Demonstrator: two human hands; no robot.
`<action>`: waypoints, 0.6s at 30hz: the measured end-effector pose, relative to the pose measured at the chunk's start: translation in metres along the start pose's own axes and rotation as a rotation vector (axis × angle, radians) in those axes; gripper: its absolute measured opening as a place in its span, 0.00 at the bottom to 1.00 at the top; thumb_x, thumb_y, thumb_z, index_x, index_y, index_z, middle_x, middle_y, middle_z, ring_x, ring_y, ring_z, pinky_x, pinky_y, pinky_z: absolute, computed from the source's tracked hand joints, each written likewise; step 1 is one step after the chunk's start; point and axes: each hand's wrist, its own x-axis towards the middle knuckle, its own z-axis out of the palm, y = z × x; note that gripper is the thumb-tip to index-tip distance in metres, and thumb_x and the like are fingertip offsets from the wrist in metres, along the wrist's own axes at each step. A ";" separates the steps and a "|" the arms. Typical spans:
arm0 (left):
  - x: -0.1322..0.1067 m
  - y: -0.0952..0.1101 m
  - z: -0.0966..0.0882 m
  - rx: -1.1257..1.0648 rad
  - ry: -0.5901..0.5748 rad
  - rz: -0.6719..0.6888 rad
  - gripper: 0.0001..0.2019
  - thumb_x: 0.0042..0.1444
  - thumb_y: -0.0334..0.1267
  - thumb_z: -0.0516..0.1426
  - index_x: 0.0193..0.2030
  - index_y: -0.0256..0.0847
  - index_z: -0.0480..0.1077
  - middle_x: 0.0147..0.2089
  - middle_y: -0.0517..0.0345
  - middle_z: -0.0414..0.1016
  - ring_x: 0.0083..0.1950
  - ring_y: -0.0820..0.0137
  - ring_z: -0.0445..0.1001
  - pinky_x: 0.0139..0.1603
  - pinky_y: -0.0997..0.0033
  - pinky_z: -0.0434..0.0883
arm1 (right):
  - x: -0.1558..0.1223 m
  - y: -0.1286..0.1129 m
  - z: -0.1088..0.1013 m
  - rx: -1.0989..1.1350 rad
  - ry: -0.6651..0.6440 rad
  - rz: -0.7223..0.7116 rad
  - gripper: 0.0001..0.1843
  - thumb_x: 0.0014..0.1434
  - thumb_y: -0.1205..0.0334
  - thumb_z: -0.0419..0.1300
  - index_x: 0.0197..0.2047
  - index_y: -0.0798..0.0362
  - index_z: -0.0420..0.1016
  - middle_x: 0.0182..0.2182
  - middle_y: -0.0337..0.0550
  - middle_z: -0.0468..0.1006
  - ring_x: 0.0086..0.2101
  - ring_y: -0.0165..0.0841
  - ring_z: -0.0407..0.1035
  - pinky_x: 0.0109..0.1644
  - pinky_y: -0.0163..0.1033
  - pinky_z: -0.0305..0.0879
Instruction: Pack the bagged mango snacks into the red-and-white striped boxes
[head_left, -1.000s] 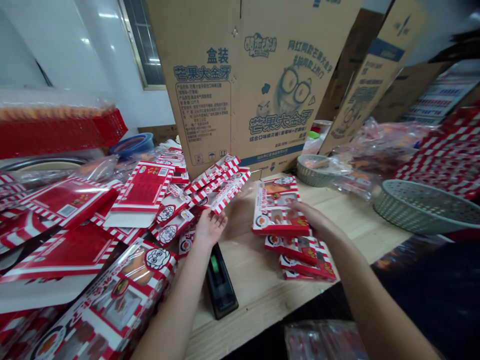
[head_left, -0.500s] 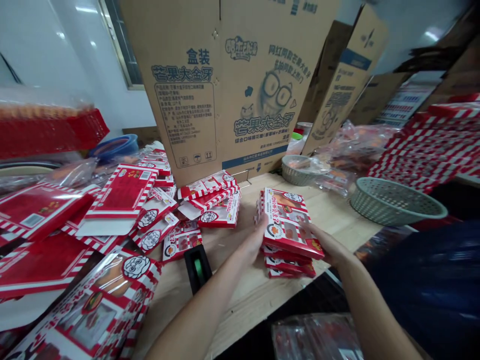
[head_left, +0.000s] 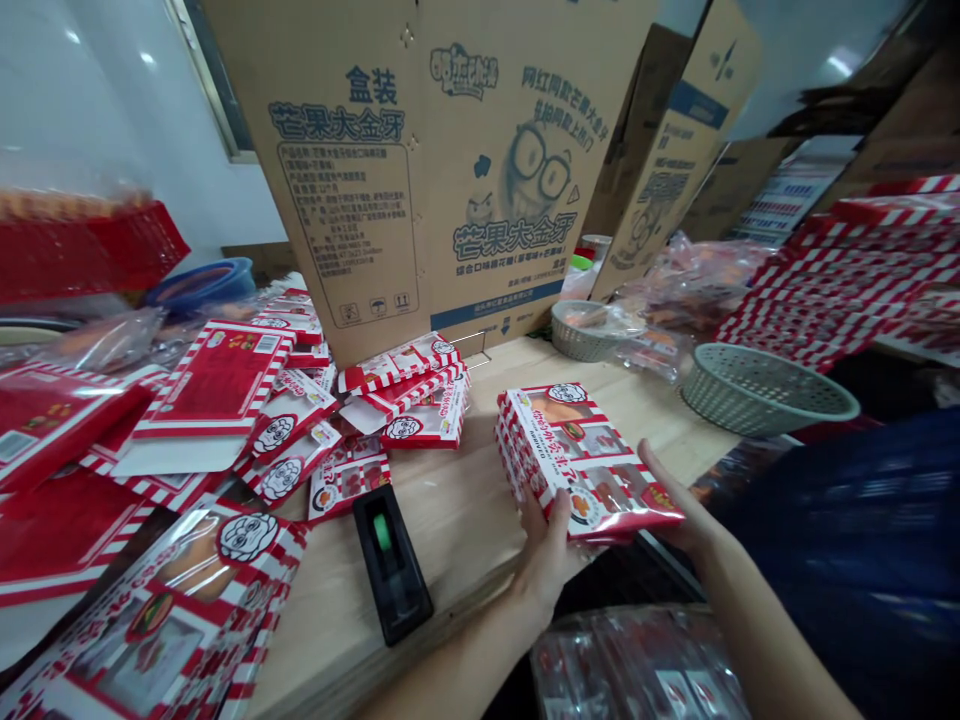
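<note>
Between my hands is a stack of red-and-white striped candy boxes point(head_left: 581, 455), squared up, the top one with clear windows and a cartoon face. My left hand point(head_left: 546, 545) grips its near left corner, thumb on the side and fingers partly hidden underneath. Along the right edge my right hand point(head_left: 679, 510) is closed round the stack, its thumb up and the other fingers hidden. The near end of the stack juts past the table edge. Left of my hands, a black tape dispenser point(head_left: 391, 565) with a green core lies on the wooden table point(head_left: 465, 510).
Loose striped boxes point(head_left: 217, 375) pile up on the left. A large cardboard carton point(head_left: 420, 200) stands behind. To the right are a green basket point(head_left: 765, 390), a smaller basket point(head_left: 581, 335) and a person in dark blue clothing point(head_left: 847, 560). Plastic-wrapped packs point(head_left: 637, 665) sit below the table edge.
The boxes, earlier unevenly stacked, are now aligned and drawn nearer to me, over the table edge. My left hand has moved from the stack's left side to its near corner.
</note>
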 end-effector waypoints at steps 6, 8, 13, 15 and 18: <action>0.004 -0.003 -0.012 -0.048 -0.051 -0.042 0.32 0.64 0.57 0.42 0.62 0.35 0.65 0.60 0.41 0.72 0.60 0.55 0.72 0.61 0.57 0.67 | -0.010 0.074 -0.029 0.098 0.300 -0.093 0.31 0.70 0.49 0.40 0.70 0.56 0.43 0.18 0.37 0.78 0.20 0.40 0.77 0.44 0.50 0.76; 0.011 -0.006 -0.014 -0.047 -0.027 -0.087 0.32 0.64 0.57 0.41 0.56 0.33 0.71 0.56 0.39 0.75 0.57 0.53 0.74 0.61 0.53 0.66 | -0.014 0.108 -0.029 0.159 0.224 -0.064 0.36 0.67 0.43 0.44 0.70 0.54 0.41 0.21 0.42 0.80 0.23 0.44 0.78 0.41 0.53 0.76; 0.017 0.010 -0.024 -0.031 0.243 -0.022 0.19 0.66 0.46 0.47 0.56 0.38 0.68 0.57 0.43 0.74 0.60 0.56 0.71 0.58 0.56 0.68 | 0.001 0.133 0.004 0.333 -0.071 -0.095 0.34 0.56 0.31 0.54 0.54 0.48 0.62 0.35 0.50 0.83 0.41 0.46 0.79 0.53 0.51 0.72; 0.015 0.033 -0.035 -0.033 0.385 0.095 0.19 0.63 0.38 0.55 0.60 0.44 0.62 0.65 0.50 0.65 0.65 0.60 0.64 0.61 0.60 0.66 | 0.017 0.119 0.018 0.317 -0.061 -0.121 0.27 0.58 0.35 0.55 0.48 0.48 0.65 0.33 0.46 0.82 0.38 0.44 0.80 0.53 0.50 0.72; 0.016 0.075 -0.054 -0.066 0.509 0.217 0.22 0.61 0.38 0.58 0.61 0.41 0.62 0.66 0.48 0.61 0.61 0.57 0.66 0.58 0.50 0.67 | 0.045 0.090 0.034 0.291 -0.035 -0.135 0.20 0.62 0.40 0.53 0.45 0.48 0.65 0.28 0.43 0.81 0.34 0.41 0.80 0.53 0.49 0.73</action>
